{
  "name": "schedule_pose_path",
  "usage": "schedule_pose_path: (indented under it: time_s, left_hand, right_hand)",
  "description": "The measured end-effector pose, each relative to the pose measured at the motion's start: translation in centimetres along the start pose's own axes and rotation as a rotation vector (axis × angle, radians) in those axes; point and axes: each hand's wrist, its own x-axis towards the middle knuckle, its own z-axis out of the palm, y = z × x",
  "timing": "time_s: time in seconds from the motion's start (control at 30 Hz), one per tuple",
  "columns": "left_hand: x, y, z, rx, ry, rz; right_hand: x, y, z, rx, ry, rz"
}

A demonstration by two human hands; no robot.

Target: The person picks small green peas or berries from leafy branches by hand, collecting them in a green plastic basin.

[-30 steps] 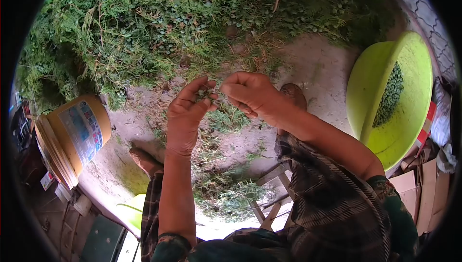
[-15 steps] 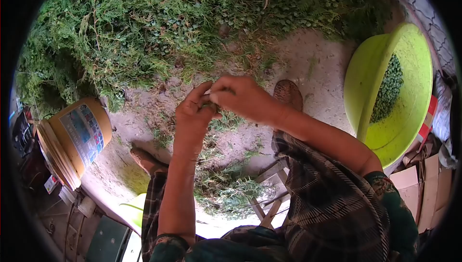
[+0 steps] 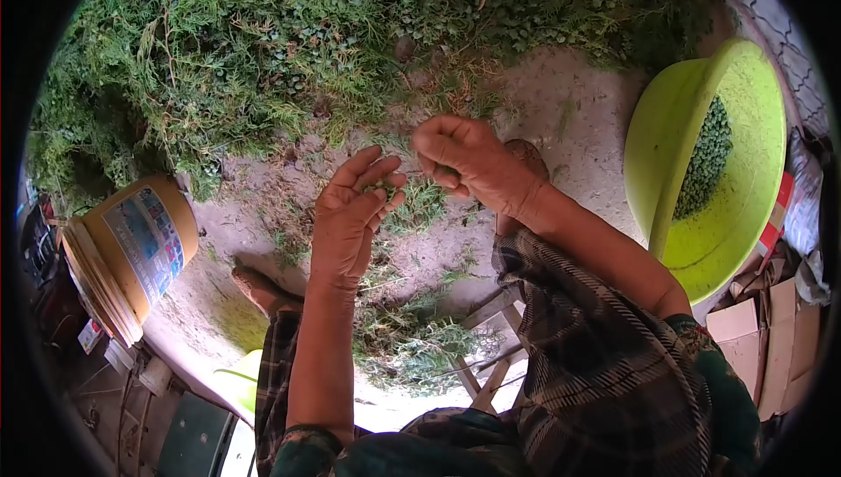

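Observation:
My left hand (image 3: 355, 205) is over the ground, palm turned up, with its thumb and fingers pinched on a small green sprig (image 3: 388, 191). Just right of it and a little higher is my right hand (image 3: 464, 157), its fingers curled together; anything held in them is too small to make out. A small gap separates the two hands. Beyond them lies a large heap of green conifer branches (image 3: 263, 48). Small green cones (image 3: 705, 162) fill part of a lime-green basin (image 3: 661, 140) at the right.
A tan bucket (image 3: 166, 232) with stacked rims leans at the left. Cut twigs (image 3: 420, 346) lie between my feet near a wooden stool (image 3: 495, 372). Cardboard (image 3: 758, 337) stands at the lower right. A dark green box (image 3: 194, 438) is at the lower left.
My hands have come apart. The right hand has shifted up and slightly right, while the left hand has turned its palm more upward, moving slightly left.

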Motion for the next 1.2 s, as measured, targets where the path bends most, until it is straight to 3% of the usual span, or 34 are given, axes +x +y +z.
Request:
schedule_pose_path:
  time_s: [0.13, 0.2, 0.23, 0.3, 0.33, 0.4, 0.43, 0.53, 0.6, 0.73, 0.8, 0.93, 1.1, 1.2]
  left_hand:
    - [0.3, -1.2, -1.6, 0.116, 0.017, 0.085]
    - [0.5, -1.8, -3.1, 0.538, 0.121, 0.177]
    - [0.5, -1.8, -3.3, 0.536, 0.119, 0.173]
    - [0.7, -1.9, -3.5, 0.590, 0.100, 0.203]
    - [0.9, -2.0, -3.5, 0.588, 0.099, 0.196]
    - [1.2, -2.2, -3.5, 0.397, 0.108, 0.119]
    - [1.2, -2.5, -3.6, 0.395, 0.108, 0.116]
    - [1.2, -3.3, -4.5, 0.315, 0.166, 0.074]
    - [0.7, -3.7, -5.1, 0.310, 0.241, -0.051]
    - [0.0, -4.4, -6.6, 0.135, 0.199, -0.180]
    - [-0.3, -4.5, -6.9, -0.174, 0.064, -0.234]
    - [-0.4, -4.8, -6.5, -0.342, 0.016, -0.203]
    - [-0.3, -4.8, -5.7, -0.013, 0.086, -0.094]
    - [-0.4, -4.8, -5.7, -0.038, 0.050, -0.087]
  right_hand:
    - [-0.6, 0.1, -1.9, 0.090, 0.164, 0.009]
    - [-1.2, 0.2, -2.8, 0.028, 0.233, 0.001]
    - [-1.2, 0.8, -3.1, 0.028, 0.236, 0.003]
    - [-1.3, 2.5, -3.7, -0.509, 0.409, 0.013]
    - [-1.7, 2.2, -3.0, -0.509, 0.412, 0.020]
    - [-2.4, 0.9, -1.3, -0.916, 0.390, 0.022]
    - [-2.2, 1.7, -1.7, -0.917, 0.390, 0.025]
    - [-1.5, 4.0, -2.9, -0.863, 0.213, -0.044]
    - [-1.7, 4.0, -2.9, -1.339, 0.020, -0.191]
    - [-1.2, 5.9, -2.9, -1.622, -0.206, -0.344]
    - [-0.4, 7.3, -3.4, -1.870, -0.326, -0.396]
    - [-0.4, 8.3, -3.9, -1.872, -0.296, -0.535]
    - [-0.6, 8.2, -3.7, -1.774, -0.280, -0.641]
    - [0.2, 8.4, -3.5, -1.770, -0.345, -0.602]
